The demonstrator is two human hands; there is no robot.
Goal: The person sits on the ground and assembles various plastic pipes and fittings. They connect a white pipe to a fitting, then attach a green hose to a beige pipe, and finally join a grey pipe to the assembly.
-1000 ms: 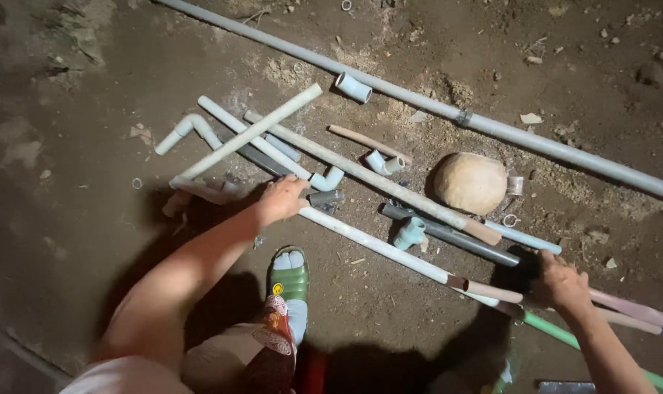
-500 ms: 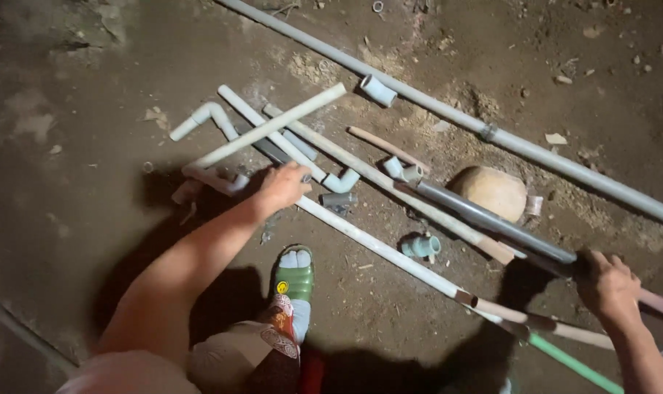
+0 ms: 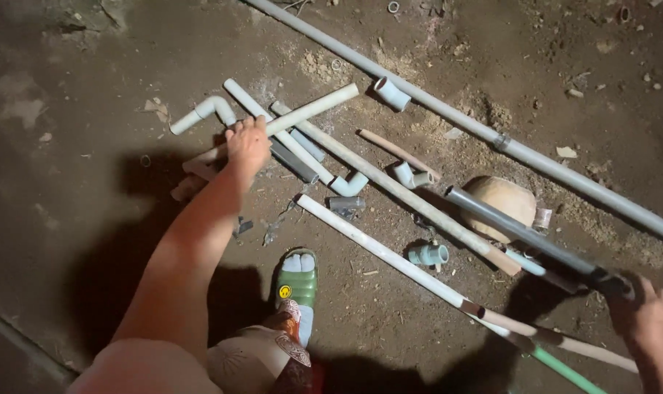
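2 hands (image 3: 247,146), 1 green sandal (image 3: 296,281), 1 round stone (image 3: 503,204)

A single head-worn camera looks steeply down from standing height onto a dirt floor (image 3: 90,219) strewn with pipes.

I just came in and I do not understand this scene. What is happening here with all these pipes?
A person crouches over plastic pipes lying on a dirt floor. The left hand rests on a white pipe in the pile. The right hand grips the end of a grey pipe, lifted at an angle over a round stone. Loose elbow fittings lie among the pipes.
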